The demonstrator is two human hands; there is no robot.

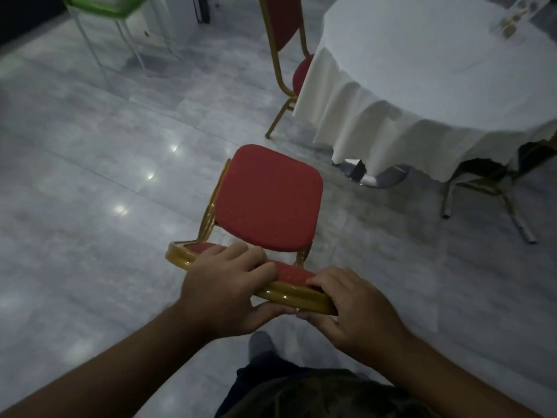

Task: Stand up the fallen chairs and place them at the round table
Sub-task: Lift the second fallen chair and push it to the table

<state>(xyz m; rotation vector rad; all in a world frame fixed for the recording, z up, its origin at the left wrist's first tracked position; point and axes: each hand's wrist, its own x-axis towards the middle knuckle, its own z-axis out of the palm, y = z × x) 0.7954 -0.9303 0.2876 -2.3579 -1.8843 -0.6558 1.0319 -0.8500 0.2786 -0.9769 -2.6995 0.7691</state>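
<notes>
Both hands grip the top rail of a red chair's backrest, fingers over the front and thumbs under the gold frame.

The left hand (224,282) closes on the left half of the rail and the right hand (343,306) on the right end, with a strip of red padding showing between them. The held chair (268,200) stands upright on the grey marble floor (90,176), its red seat facing up and turned toward the round table (437,70), near the hanging white tablecloth but apart from it. A second red chair (284,25) stands upright at the table's far left edge, its seat tucked under the cloth. Gold chair legs (494,194) show under the cloth at the right; how that chair sits cannot be told. A green-topped stand (99,7) stands at the upper left.
</notes>
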